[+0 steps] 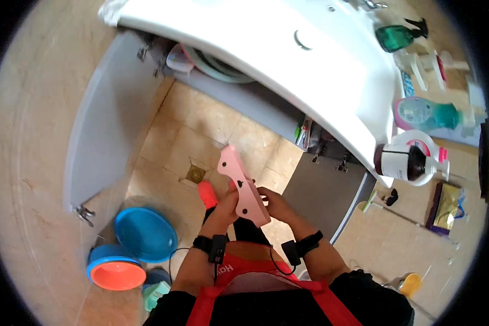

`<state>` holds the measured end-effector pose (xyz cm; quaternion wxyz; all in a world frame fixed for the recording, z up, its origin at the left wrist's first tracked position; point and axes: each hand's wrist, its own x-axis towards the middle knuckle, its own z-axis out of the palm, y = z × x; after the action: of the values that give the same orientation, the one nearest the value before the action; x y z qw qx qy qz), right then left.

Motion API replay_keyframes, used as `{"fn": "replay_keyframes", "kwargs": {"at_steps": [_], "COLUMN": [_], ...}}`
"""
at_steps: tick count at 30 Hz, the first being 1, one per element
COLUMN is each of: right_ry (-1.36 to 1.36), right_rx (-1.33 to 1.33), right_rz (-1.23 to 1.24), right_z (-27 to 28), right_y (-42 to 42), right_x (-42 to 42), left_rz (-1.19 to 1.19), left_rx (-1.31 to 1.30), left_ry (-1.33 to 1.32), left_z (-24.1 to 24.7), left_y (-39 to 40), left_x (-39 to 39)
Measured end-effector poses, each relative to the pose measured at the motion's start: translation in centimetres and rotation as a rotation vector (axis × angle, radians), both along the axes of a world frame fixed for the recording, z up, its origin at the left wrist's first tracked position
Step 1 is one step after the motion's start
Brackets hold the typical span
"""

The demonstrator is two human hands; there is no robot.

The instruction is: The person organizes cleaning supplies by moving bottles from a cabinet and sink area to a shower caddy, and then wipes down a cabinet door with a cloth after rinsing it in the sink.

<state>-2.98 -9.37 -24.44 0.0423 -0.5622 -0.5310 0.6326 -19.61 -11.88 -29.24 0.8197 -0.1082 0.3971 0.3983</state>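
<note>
A pink plastic panel-like piece (249,191) with dark round marks or holes along its face is held at a slant in front of my body, above the floor. My left hand (228,203) grips its left side, with the fingers partly hidden behind it. At its right edge, the fingers of my right hand (275,202) are bent around or against the side; their exact contact is partly hidden. Below lies a tiled floor with a square brass drain (196,174), close to my red shoe (207,194).
Ahead is a white washbasin (244,53) over a cabinet with its grey left door (106,118) and right door (324,191) swung out. Bottles, including a dark pump bottle (399,162), line the right. Blue basin (146,234) and orange basin (118,276) stand lower left.
</note>
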Motion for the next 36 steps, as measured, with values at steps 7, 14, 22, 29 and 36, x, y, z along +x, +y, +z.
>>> {"fn": "replay_keyframes", "kwargs": {"at_steps": [7,14,22,29,36], "right_ry": [-0.270,-0.417,-0.524,-0.563,-0.252], "right_rx": [0.164,-0.060,0.092,0.047,-0.265], "right_rz": [0.004,0.320,0.441,0.317,-0.244], "right_z": [-2.4,-7.5,-8.2,-10.3,-9.5], "right_y": [0.9,0.2,0.3,2.1,4.7], "right_x": [-1.4,-4.0,-5.0,-0.2,3.5], "left_rz": [0.117,-0.009,-0.202,-0.206,-0.339], "left_rx": [-0.153,-0.203,-0.003,0.117,0.372], "left_ry": [0.292,0.713,1.081,1.049,1.103], "left_z": [-8.3,-12.4,-16.7,-13.2,-10.5], "left_y": [-2.3,-5.4,-8.4,-5.1,-3.3], "left_x": [1.7,2.3,3.6,5.3,5.9]}}
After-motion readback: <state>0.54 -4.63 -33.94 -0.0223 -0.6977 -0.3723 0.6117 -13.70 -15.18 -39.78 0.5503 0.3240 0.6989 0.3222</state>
